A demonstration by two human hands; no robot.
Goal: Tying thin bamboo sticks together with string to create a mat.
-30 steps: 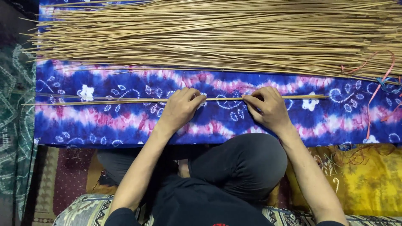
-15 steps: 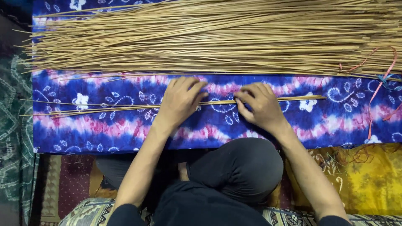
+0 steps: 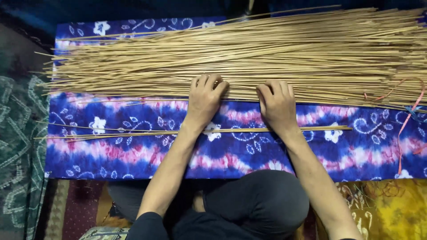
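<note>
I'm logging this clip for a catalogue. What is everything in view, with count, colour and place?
stick pile: too many to count, tan, across the far half of the cloth
loose sticks: a few, tan, lying apart nearer the person
cloth: one, blue and pink tie-dye with white flowers, under the sticks
strings: a few, pink-red, right end
yellow fabric: one, bottom right
green fabric: one, left edge
left hand: at the pile's near edge
right hand: at the pile's near edge
</note>
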